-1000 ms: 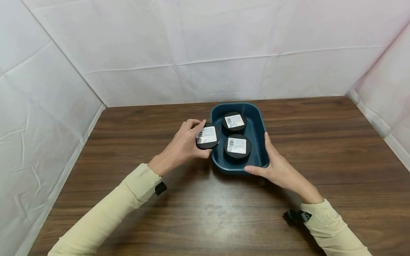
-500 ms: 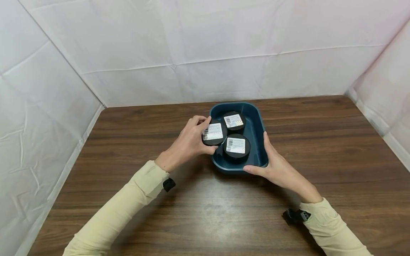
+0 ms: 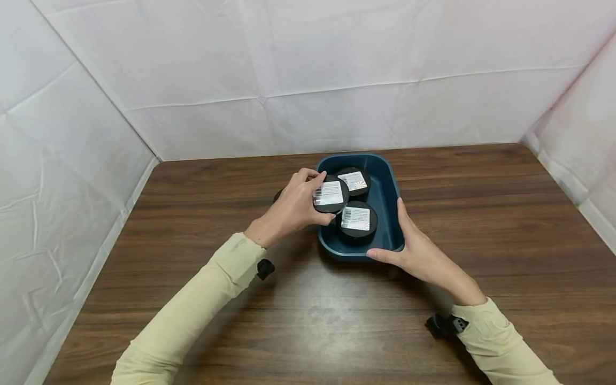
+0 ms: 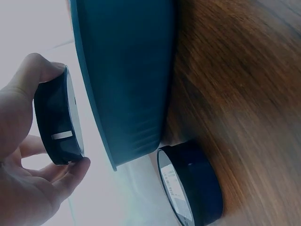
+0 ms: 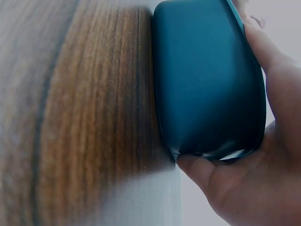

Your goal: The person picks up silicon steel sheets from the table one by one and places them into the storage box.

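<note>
My left hand (image 3: 294,202) pinches a flat round black tub (image 3: 331,194) by its side, label facing up, over the left rim of a dark blue tray (image 3: 386,206). In the left wrist view this held tub (image 4: 56,123) hangs clear of the tray's wall (image 4: 127,84). Two similar tubs lie inside the tray, a far one (image 3: 354,181) and a near one (image 3: 356,219), partly overlapped by the held tub. My right hand (image 3: 423,254) grips the tray's near right corner, thumb on the near side and fingers along the right wall.
Another black tub (image 4: 195,186) stands on the wooden table (image 3: 216,192) left of the tray; in the head view my left hand hides most of it. White sheeting (image 3: 337,117) hangs behind the table and at both sides.
My left hand has moved rightward with the tub, from the tray's left edge to above its inside. The tub behind that hand has come into sight. My right hand and the tray stay put.
</note>
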### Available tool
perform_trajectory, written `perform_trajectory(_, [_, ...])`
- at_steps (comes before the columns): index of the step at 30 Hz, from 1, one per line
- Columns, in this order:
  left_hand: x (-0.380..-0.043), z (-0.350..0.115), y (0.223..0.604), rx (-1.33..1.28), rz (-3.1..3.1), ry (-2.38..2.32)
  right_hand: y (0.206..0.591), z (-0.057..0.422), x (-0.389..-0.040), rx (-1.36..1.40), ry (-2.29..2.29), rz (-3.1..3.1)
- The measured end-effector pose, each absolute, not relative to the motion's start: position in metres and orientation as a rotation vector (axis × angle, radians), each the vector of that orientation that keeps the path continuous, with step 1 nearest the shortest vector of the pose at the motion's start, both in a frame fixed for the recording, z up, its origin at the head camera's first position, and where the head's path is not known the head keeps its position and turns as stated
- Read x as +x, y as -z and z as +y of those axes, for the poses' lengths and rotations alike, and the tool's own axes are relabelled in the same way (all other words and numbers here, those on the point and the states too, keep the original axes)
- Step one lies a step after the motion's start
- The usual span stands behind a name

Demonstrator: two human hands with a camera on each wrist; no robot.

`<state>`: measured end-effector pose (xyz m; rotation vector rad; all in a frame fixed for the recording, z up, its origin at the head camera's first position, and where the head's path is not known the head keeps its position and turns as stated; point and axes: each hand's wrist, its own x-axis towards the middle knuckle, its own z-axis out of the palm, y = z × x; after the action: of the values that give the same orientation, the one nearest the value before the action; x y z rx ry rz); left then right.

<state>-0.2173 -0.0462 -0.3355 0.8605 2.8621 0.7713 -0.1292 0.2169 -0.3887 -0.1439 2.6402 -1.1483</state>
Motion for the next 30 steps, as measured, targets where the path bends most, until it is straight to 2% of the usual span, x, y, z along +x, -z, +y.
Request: perform_trajectory(30, [-0.246, -0.011, 0.330, 0.783, 2.805, -0.687, 0.386, 0.218, -0.128, -0.148, 1.141, 2.625])
